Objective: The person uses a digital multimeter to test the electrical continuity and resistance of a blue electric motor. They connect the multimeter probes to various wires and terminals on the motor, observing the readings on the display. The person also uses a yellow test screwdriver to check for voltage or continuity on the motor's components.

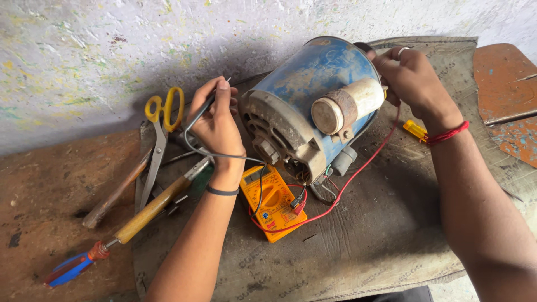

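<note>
While left hand [215, 120] pinches black lead [193, 120], right hand [411, 78] touches motor [305, 106].

At two o'clock the right hand [411, 78] hides the red lead's [358, 173] tip behind the blue motor [313, 78].
</note>
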